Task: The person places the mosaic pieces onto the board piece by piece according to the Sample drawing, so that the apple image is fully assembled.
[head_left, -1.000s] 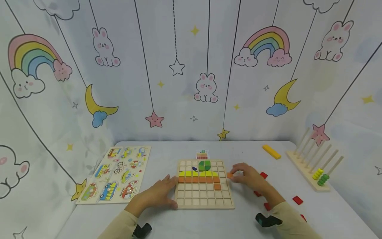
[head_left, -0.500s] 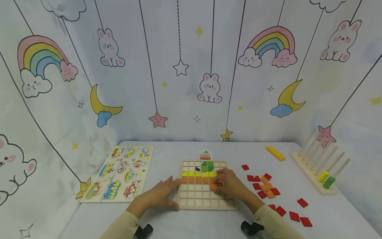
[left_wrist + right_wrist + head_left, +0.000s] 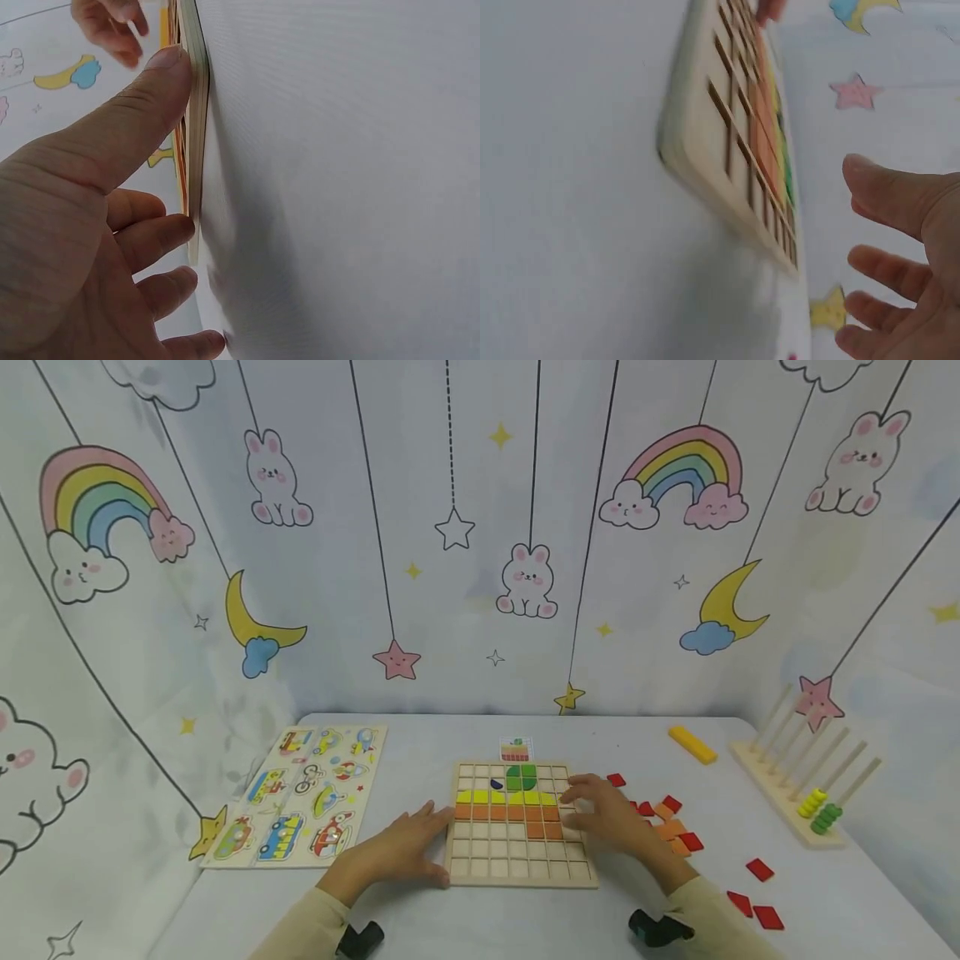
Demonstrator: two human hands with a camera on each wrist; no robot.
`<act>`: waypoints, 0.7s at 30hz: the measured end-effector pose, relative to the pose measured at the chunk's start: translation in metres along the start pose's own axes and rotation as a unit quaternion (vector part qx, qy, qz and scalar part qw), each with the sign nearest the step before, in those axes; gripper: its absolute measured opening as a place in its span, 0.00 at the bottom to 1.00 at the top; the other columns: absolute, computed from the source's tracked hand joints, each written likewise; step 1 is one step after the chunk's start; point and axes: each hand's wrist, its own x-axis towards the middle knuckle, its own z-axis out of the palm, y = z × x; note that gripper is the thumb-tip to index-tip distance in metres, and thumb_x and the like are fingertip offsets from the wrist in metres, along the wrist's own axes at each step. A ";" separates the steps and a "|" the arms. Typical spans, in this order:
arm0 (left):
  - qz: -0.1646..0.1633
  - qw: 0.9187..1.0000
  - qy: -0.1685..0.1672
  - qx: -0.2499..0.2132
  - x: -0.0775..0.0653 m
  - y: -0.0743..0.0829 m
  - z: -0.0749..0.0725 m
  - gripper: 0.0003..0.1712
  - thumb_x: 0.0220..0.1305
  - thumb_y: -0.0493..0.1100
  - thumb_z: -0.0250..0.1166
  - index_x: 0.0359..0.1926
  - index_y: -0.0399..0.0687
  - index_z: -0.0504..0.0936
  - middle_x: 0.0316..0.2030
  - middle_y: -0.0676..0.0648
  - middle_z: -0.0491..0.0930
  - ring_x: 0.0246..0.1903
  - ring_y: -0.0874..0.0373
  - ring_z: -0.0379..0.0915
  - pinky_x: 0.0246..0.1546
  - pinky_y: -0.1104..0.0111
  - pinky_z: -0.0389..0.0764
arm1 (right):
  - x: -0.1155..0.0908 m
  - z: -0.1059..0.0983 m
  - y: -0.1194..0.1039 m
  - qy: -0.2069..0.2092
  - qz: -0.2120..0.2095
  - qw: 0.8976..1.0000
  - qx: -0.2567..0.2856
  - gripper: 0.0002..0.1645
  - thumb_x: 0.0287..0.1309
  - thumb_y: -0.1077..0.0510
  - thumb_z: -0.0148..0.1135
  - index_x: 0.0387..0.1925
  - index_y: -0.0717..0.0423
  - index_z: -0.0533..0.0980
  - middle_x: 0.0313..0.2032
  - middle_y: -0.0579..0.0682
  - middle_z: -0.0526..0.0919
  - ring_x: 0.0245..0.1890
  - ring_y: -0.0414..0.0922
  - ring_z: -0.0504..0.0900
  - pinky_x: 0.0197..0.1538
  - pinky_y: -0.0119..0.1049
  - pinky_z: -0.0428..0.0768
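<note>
The wooden grid board [image 3: 491, 867] lies flat on the table. It holds green tiles [image 3: 521, 777] and a small dark blue piece [image 3: 497, 784] near the top, then a yellow row [image 3: 495, 797] and an orange row [image 3: 487, 812]. Two more orange tiles [image 3: 544, 831] sit below that row's right part. My left hand [image 3: 396, 850] rests along the board's left edge, its thumb and fingertips against the side. At the right edge, my right hand [image 3: 609, 814] hovers with fingers apart and nothing between them; the right wrist view shows the same hand [image 3: 907, 262] beside the board.
Loose orange tiles [image 3: 670, 831] and red tiles [image 3: 760, 869] are scattered on the right. A small picture card [image 3: 517, 749] is behind the board. A vehicle puzzle [image 3: 307, 779] lies left; a yellow bar [image 3: 693, 745] and a peg stand with beads [image 3: 791, 802] are far right.
My right hand brought an orange tile from the right onto the board, set it beside the other one below the orange row, released it and drew back rightward. My left hand stayed put.
</note>
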 end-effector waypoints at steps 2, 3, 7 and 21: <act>0.002 1.000 -0.001 0.000 0.000 -0.001 0.000 0.60 0.50 0.63 0.78 0.77 0.42 0.61 0.76 0.41 0.62 0.77 0.38 0.50 0.74 0.37 0.55 | -0.013 -0.031 0.023 0.014 0.010 1.000 0.015 0.19 0.62 0.50 0.71 0.52 0.51 0.83 0.62 0.57 0.79 0.63 0.59 0.75 0.62 0.60 0.78; 0.003 1.000 -0.001 0.000 0.000 -0.002 0.000 0.60 0.50 0.63 0.77 0.77 0.42 0.61 0.76 0.41 0.62 0.77 0.38 0.50 0.74 0.38 0.55 | -0.020 -0.047 0.036 0.021 0.018 0.999 0.018 0.21 0.63 0.50 0.70 0.55 0.54 0.82 0.60 0.56 0.80 0.60 0.58 0.77 0.59 0.55 0.82; 0.005 1.000 -0.001 0.000 0.000 -0.005 0.000 0.60 0.50 0.64 0.77 0.77 0.42 0.61 0.76 0.41 0.62 0.77 0.38 0.50 0.74 0.39 0.56 | -0.050 -0.093 0.090 0.019 0.065 0.998 -0.021 0.23 0.66 0.51 0.68 0.58 0.59 0.80 0.51 0.55 0.85 0.46 0.51 0.82 0.42 0.36 0.86; 0.007 1.000 0.001 -0.001 0.001 -0.006 0.003 0.60 0.51 0.63 0.77 0.76 0.39 0.62 0.75 0.38 0.63 0.77 0.38 0.51 0.74 0.40 0.56 | -0.062 -0.084 0.117 0.007 0.122 0.991 -0.053 0.19 0.63 0.48 0.69 0.51 0.54 0.84 0.39 0.49 0.81 0.40 0.47 0.77 0.39 0.38 0.78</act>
